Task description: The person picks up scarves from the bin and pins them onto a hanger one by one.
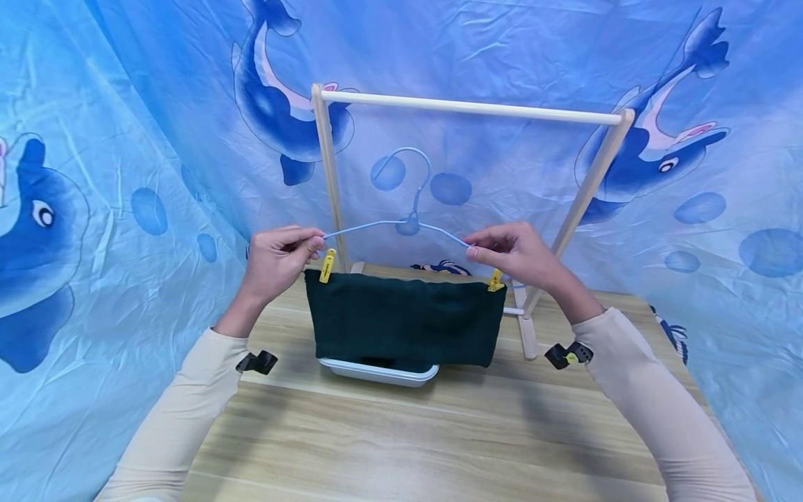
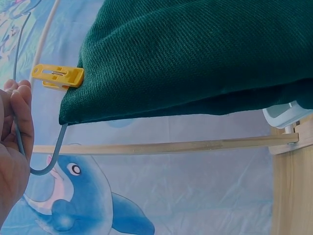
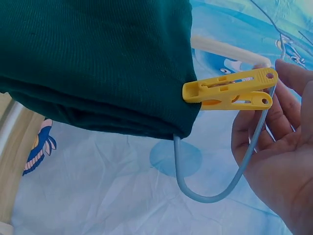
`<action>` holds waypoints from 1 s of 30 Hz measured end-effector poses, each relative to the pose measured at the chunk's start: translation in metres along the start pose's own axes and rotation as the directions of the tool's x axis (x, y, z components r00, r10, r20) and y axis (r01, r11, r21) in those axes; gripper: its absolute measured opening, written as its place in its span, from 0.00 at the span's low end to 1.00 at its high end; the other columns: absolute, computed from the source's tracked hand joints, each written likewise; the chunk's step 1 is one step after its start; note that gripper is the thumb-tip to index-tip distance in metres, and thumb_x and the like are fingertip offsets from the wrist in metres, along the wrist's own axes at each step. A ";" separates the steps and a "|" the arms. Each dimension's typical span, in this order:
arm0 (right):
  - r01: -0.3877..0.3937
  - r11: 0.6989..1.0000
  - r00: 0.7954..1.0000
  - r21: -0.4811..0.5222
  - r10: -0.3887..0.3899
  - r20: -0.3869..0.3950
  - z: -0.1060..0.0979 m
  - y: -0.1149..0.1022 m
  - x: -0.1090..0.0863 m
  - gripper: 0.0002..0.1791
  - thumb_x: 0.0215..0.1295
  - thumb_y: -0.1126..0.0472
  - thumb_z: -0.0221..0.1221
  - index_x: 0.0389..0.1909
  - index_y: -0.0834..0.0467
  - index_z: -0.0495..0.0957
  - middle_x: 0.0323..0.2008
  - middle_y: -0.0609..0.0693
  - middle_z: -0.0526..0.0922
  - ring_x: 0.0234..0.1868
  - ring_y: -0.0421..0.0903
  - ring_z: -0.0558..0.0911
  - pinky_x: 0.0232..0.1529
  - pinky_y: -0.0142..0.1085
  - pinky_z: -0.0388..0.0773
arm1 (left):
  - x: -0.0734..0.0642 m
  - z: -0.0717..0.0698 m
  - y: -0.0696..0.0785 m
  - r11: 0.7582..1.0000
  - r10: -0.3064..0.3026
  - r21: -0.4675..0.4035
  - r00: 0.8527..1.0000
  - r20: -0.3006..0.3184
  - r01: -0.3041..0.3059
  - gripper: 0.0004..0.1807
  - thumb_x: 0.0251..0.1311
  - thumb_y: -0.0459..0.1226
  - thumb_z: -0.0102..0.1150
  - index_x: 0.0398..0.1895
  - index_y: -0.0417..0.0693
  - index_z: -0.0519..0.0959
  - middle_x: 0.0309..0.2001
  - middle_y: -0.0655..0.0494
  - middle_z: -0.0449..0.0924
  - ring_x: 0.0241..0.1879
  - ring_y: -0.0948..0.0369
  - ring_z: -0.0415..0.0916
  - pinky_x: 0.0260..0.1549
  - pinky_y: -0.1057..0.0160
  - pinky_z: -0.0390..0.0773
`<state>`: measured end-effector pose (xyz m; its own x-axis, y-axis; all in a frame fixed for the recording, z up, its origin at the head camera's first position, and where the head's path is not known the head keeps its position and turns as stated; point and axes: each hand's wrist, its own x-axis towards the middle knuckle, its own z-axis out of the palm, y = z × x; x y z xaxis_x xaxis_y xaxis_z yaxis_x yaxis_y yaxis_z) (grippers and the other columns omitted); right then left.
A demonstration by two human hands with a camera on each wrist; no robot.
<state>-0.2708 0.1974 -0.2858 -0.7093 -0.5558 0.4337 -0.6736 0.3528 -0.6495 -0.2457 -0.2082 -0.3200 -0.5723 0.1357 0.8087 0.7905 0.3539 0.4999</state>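
Between both hands hangs a light-blue wire hanger (image 1: pixel 383 223), its hook pointing up and left. A folded dark green cloth (image 1: pixel 408 317) drapes over its lower bar. One yellow clothespin (image 1: pixel 327 265) clips the cloth near the left end; a second yellow clothespin (image 3: pixel 230 90) clips it near the right. My left hand (image 1: pixel 282 258) pinches the hanger's left shoulder between thumb and fingers. On the right shoulder, my right hand (image 1: pixel 517 252) pinches the wire the same way, just above its clothespin. In both wrist views the bent wire ends loop out past the cloth.
A wooden rack with a white top rod (image 1: pixel 470 106) stands behind the hanger. Below the cloth, a white tray (image 1: pixel 383 376) sits on the wood-grain table (image 1: pixel 401 446), partly hidden. A blue dolphin-print curtain (image 1: pixel 514 42) surrounds the table.
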 end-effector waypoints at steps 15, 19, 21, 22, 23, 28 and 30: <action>0.102 0.994 0.993 0.033 -0.099 -0.064 0.000 0.003 -0.004 0.07 0.69 0.72 0.62 0.42 0.66 0.88 0.33 0.51 0.84 0.27 0.43 0.75 0.27 0.29 0.72 | 0.004 0.001 0.002 0.988 0.077 0.131 0.996 0.037 -0.081 0.05 0.60 0.25 0.69 0.38 0.35 0.89 0.30 0.49 0.87 0.25 0.67 0.73 0.26 0.75 0.70; 0.127 0.990 0.988 0.065 -0.120 -0.100 0.001 0.004 -0.006 0.07 0.70 0.71 0.61 0.41 0.66 0.87 0.34 0.50 0.84 0.24 0.42 0.73 0.24 0.30 0.70 | 0.007 0.003 0.001 0.980 0.115 0.156 0.992 0.056 -0.122 0.05 0.60 0.26 0.69 0.38 0.35 0.89 0.31 0.51 0.88 0.26 0.65 0.72 0.28 0.75 0.70; 0.143 0.986 0.984 0.082 -0.133 -0.118 0.002 0.004 -0.007 0.07 0.70 0.72 0.61 0.41 0.66 0.87 0.33 0.50 0.85 0.23 0.41 0.72 0.23 0.30 0.68 | 0.008 0.003 0.001 0.978 0.120 0.164 0.990 0.067 -0.130 0.05 0.60 0.26 0.69 0.39 0.35 0.89 0.31 0.51 0.88 0.27 0.65 0.74 0.30 0.75 0.71; 0.150 0.985 0.982 0.088 -0.139 -0.126 0.002 0.004 -0.007 0.07 0.70 0.72 0.61 0.41 0.66 0.87 0.33 0.49 0.85 0.23 0.41 0.72 0.22 0.30 0.68 | 0.008 0.003 0.001 0.977 0.121 0.168 0.990 0.071 -0.131 0.05 0.60 0.26 0.69 0.39 0.35 0.89 0.31 0.51 0.88 0.27 0.65 0.74 0.30 0.75 0.71; 0.157 0.983 0.981 0.096 -0.144 -0.132 0.002 0.004 -0.008 0.07 0.70 0.72 0.60 0.41 0.67 0.87 0.33 0.49 0.85 0.22 0.41 0.71 0.21 0.31 0.67 | 0.008 0.003 0.001 0.977 0.118 0.172 0.990 0.076 -0.130 0.05 0.60 0.27 0.69 0.39 0.36 0.89 0.31 0.51 0.88 0.27 0.65 0.74 0.30 0.75 0.71; 0.165 0.982 0.976 0.097 -0.148 -0.162 0.003 0.002 -0.010 0.07 0.70 0.73 0.60 0.41 0.67 0.87 0.34 0.42 0.85 0.24 0.40 0.75 0.22 0.29 0.69 | 0.010 0.003 0.004 0.975 0.084 0.197 0.991 0.103 -0.103 0.05 0.61 0.28 0.70 0.40 0.38 0.89 0.32 0.52 0.88 0.28 0.65 0.76 0.30 0.74 0.72; 0.151 0.985 0.976 0.088 -0.134 -0.174 0.002 0.001 -0.012 0.07 0.70 0.74 0.60 0.41 0.67 0.87 0.34 0.42 0.86 0.25 0.39 0.76 0.23 0.29 0.70 | 0.011 0.002 0.005 0.975 0.061 0.205 0.992 0.115 -0.084 0.05 0.61 0.29 0.70 0.40 0.39 0.90 0.33 0.52 0.89 0.29 0.65 0.78 0.32 0.74 0.73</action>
<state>-0.2625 0.2024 -0.2929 -0.6376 -0.4589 0.6188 -0.7522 0.1973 -0.6287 -0.2484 -0.2026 -0.3089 -0.5444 0.2624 0.7967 0.7740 0.5233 0.3565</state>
